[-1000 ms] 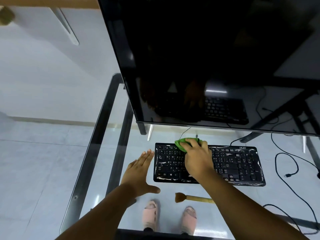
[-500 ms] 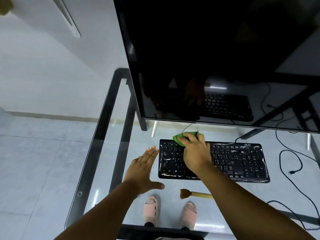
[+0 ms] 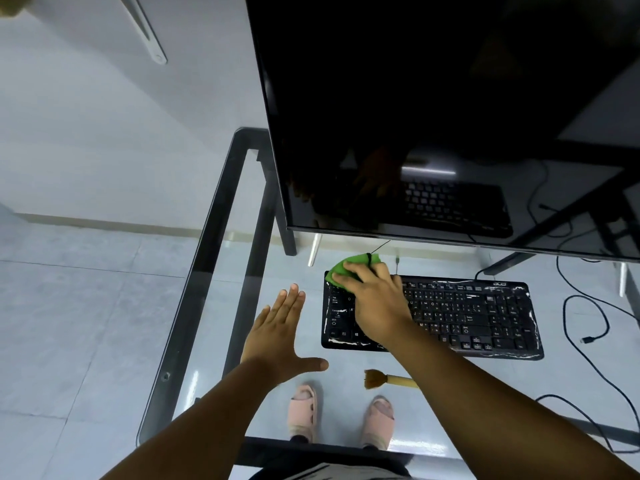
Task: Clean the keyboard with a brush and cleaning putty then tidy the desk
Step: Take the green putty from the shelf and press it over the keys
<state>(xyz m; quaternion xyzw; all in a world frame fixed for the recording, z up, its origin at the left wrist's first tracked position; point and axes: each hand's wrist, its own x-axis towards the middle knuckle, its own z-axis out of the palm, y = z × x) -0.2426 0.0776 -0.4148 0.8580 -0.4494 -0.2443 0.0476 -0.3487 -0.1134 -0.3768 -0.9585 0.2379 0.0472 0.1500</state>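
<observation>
A black keyboard (image 3: 478,317) lies on the glass desk (image 3: 221,216) below the monitor. My right hand (image 3: 375,303) presses a lump of green cleaning putty (image 3: 349,266) onto the keyboard's top left corner, fingers lying over it. To the left of the keyboard my left hand (image 3: 280,336) lies flat on the glass with fingers straight and thumb spread. A small brush (image 3: 384,379) with brown bristles and a wooden handle lies on the desk in front of the keyboard; my right forearm covers its handle end.
A large dark monitor (image 3: 433,116) stands over the back of the desk. Black cables (image 3: 585,327) trail on the floor to the right. My feet in pink slippers (image 3: 304,410) show through the glass. The desk's dark frame runs along the left edge.
My right hand has slid the putty leftward along the keyboard's top row to its left corner. The left hand stays flat on the glass.
</observation>
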